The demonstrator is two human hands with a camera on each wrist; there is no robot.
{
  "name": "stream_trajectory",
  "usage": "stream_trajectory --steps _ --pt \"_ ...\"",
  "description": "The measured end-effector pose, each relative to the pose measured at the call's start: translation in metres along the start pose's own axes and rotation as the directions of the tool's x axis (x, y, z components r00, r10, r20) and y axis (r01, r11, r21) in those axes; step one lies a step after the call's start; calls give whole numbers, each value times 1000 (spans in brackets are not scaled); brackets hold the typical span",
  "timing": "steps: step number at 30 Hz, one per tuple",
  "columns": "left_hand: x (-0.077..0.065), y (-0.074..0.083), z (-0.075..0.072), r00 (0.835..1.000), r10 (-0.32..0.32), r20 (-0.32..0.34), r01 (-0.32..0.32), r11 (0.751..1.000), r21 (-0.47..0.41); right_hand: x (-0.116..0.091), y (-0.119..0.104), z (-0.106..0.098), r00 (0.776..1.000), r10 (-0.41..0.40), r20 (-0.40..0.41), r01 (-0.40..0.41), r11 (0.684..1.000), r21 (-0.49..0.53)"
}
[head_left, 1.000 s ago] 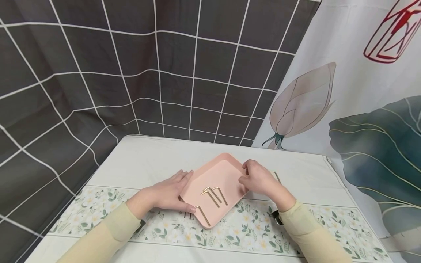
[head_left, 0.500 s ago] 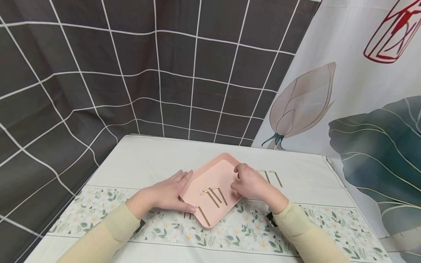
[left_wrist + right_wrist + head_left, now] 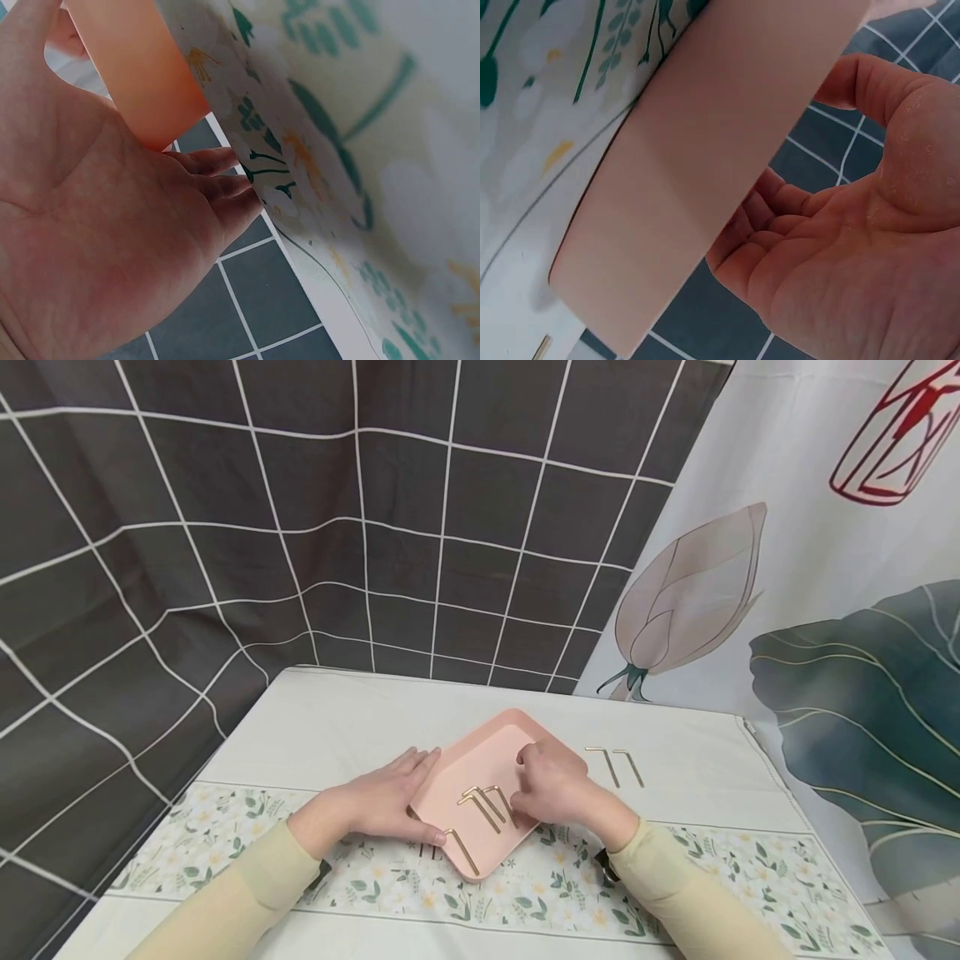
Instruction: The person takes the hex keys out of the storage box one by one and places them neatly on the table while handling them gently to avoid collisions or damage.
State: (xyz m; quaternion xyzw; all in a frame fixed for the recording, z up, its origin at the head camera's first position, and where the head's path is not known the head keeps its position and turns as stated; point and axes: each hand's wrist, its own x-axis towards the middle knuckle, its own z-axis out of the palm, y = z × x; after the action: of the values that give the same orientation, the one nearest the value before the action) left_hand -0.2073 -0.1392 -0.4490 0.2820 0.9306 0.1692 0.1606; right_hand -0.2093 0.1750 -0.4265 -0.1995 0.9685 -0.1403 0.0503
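No writing can be read anywhere; faint marks on the tablecloth might be letters.

- The right hand covers the right part of the tray, and its fingertips hide the far ends of the keys lying there.
- Whether those fingers grip a key cannot be told.
- In the right wrist view the tray's wall fills the middle, blurred and cut by the top edge, so its contents stay hidden.
- The left wrist view shows the left hand and cloth out of focus.
- Both sleeves run off the head view's bottom edge.
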Motion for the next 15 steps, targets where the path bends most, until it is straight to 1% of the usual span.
stream_trajectory --steps 3,8,15 --pt "1 -1 0 1000 0 -1 0 1000 4 1 -2 4 999 -7 40 7 1000 9" --pt "1 0 0 1000 0 -2 0 1000 1 0 -6 7 997 -9 80 7 1000 28" --pt "1 0 1 1000 -1 4 1 1000 -3 -1 -8 12 994 -64 90 61 998 34"
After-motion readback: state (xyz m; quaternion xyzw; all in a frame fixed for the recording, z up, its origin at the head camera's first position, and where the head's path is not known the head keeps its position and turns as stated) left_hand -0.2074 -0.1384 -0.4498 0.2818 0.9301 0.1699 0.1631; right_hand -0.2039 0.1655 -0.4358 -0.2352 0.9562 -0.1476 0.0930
